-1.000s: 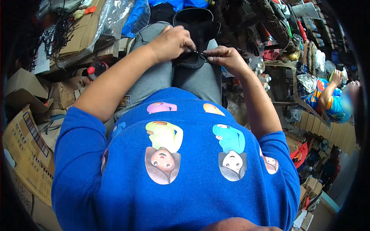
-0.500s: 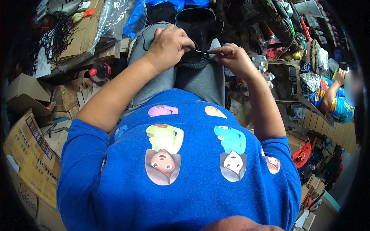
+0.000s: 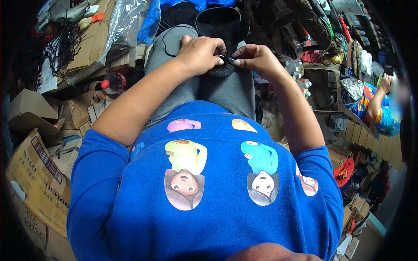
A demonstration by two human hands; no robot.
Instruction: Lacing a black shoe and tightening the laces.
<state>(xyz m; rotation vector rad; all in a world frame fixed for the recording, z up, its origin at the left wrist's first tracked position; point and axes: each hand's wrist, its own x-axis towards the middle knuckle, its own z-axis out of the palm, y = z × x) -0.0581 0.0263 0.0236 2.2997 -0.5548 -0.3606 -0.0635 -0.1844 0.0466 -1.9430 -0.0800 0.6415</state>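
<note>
A black shoe-like piece [image 3: 217, 24] with a wide rounded opening rests on my lap, its rounded near end between my knees. Over that near end my two hands almost meet. My left hand [image 3: 198, 55] is closed in a pinch, a thin pale needle-like bit [image 3: 221, 56] showing at its fingertips. My right hand [image 3: 260, 61] pinches thumb against index finger on a thin black cord [image 3: 230, 59] at the piece. More black cord [image 3: 164, 47] loops over my left knee. The exact point where cord and piece meet is too small to make out.
To my left are flattened cardboard [image 3: 96, 41], a tangle of black cords [image 3: 65, 50], a red-capped bottle [image 3: 114, 83] and boxes [image 3: 32, 108]. Plastic bottles [image 3: 300, 78] stand on my right. Farther right, another person in a bright patterned top [image 3: 383, 113] has a raised hand.
My right index finger, earlier stretched out, has bent into a pinch with the thumb. My left hand has turned slightly, and its thumb now shows. The pale scrap beside the piece is more covered.
</note>
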